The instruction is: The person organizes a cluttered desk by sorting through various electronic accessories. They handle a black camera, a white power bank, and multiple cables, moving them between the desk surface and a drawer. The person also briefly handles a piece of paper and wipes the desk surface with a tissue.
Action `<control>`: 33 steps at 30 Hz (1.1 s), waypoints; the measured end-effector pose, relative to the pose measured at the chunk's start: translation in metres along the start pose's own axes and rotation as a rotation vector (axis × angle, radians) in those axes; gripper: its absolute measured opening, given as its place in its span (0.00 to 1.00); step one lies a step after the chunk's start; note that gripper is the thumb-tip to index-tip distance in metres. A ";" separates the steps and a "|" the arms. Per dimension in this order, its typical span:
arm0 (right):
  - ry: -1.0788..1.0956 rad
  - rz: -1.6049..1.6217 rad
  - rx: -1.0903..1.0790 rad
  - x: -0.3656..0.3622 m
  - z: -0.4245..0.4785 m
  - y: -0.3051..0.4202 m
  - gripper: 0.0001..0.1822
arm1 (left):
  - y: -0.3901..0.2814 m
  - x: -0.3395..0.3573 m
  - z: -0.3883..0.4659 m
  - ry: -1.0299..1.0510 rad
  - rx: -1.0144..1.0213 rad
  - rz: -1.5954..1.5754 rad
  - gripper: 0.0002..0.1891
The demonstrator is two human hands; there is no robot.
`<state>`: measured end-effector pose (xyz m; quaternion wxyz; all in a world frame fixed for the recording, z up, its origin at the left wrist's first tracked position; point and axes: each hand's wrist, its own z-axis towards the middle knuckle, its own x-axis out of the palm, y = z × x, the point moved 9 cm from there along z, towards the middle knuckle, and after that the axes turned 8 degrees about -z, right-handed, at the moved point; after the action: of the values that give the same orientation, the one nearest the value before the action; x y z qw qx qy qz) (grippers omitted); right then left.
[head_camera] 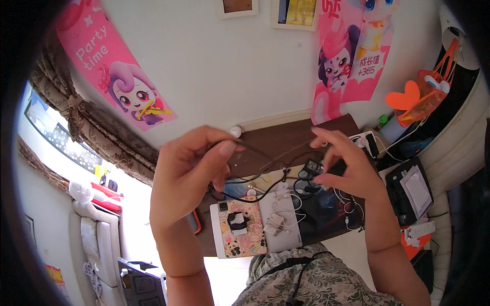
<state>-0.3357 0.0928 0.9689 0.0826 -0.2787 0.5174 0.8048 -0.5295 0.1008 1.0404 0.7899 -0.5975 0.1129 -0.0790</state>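
My left hand [191, 168] is raised over the left part of the dark brown desk, thumb and index finger pinched on a thin black cable [254, 147]. The cable blurs off to the right, and its loops hang over the desk. To the right, my right hand [342, 164] has its thumb and fingers apart, above a black power adapter [314, 166]; whether it touches anything is unclear. Between and below the hands lie a white cable [296, 208] with a white charger [273, 224], and a tablet or case with a cartoon pattern [247, 241] bearing a small coiled black cable [238, 221].
A small white round object [236, 131] stands at the desk's back edge [275, 134]. A white power strip [365, 143] is at the back right. Beyond the right arm is a black printer-like device [398, 191] with papers. A curtain [92, 114] hangs at the left.
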 end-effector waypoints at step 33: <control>0.359 0.074 -0.017 0.070 0.029 -0.037 0.09 | 0.123 0.055 -0.020 0.263 0.309 0.524 0.30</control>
<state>-0.3894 0.1241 0.9115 -0.0430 -0.3996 0.5270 0.7489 -0.4837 0.1015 0.9119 0.8433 -0.4060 0.3505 0.0340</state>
